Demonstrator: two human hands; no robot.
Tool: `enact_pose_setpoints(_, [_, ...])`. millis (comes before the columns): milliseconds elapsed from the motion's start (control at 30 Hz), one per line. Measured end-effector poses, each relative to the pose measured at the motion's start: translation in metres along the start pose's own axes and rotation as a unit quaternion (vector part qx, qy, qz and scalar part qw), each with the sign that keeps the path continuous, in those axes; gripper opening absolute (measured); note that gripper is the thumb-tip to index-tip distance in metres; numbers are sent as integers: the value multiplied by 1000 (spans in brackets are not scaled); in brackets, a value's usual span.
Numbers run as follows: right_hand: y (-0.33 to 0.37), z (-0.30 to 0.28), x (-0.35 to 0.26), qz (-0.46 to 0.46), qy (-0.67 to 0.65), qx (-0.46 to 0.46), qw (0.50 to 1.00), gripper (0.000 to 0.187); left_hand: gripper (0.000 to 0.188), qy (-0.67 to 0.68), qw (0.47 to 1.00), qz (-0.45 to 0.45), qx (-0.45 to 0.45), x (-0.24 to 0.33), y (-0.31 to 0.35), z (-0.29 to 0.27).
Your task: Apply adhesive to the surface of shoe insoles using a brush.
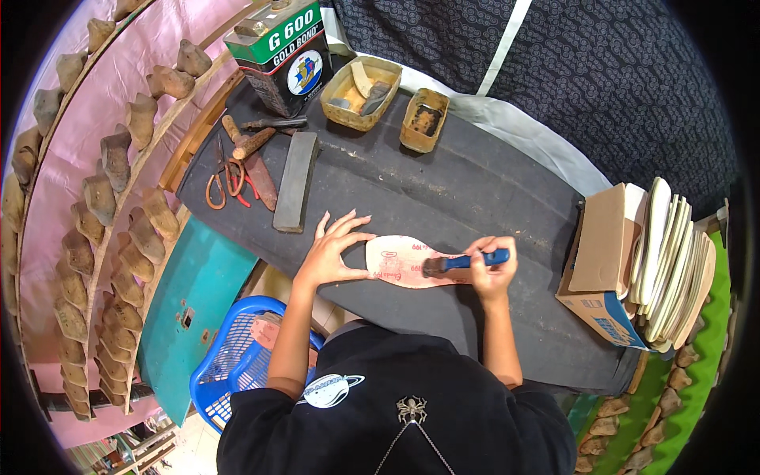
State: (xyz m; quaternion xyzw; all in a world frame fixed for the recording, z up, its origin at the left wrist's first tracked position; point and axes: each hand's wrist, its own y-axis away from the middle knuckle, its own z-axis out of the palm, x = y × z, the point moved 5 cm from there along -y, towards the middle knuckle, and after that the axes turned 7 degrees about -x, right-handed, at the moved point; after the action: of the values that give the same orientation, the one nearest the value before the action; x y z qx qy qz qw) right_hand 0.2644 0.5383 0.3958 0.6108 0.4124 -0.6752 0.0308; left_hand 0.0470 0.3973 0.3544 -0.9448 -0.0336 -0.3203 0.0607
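Observation:
A pink insole-shaped sheet (396, 260) with red print lies flat on the dark-covered table, its wide end toward the left. My left hand (331, 255) is open, fingers spread, with thumb and forefinger at that wide end's edge. In my right hand (495, 269) is a brush (459, 261) with a blue handle, gripped over the narrow end of the sheet. The brush's head points left and meets the middle of the sheet; its bristles are hard to make out. My right fist covers part of the sheet's narrow end.
A grey rectangular block (296, 182) lies left of my hands, beside scissors (226, 176), a hammer (247, 144) and red-handled pliers (247, 190). At the back stand a metal can (281, 63) and two tubs (360, 115). A carton (606, 265) of pale sheets (665, 261) is at right.

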Motion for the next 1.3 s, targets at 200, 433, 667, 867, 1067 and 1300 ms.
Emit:
enact_pose_setpoints(200, [-7,27,-14,-55,5,-15,998,22,60,-6,1000,8,2,1,-1,-1])
enact_pose_setpoints(433, [-4,41,-4,37,-29,-64,997,22,59,-3,1000,11,2,0,0,0])
enact_pose_setpoints(667, [-15,-9,-7,30,101,1,994,16,60,3,1000,9,-1,-1,0,-1])
enact_pose_setpoints(867, [-17,44,-10,36,-5,-49,998,20,59,3,1000,16,-3,-1,-1,0])
enact_pose_setpoints(1067, [-18,40,5,66,10,-68,995,19,61,5,1000,20,-6,-2,0,1])
enact_pose_setpoints(1300, [-43,1,-3,46,125,-45,990,14,58,5,1000,11,-7,-1,0,-2])
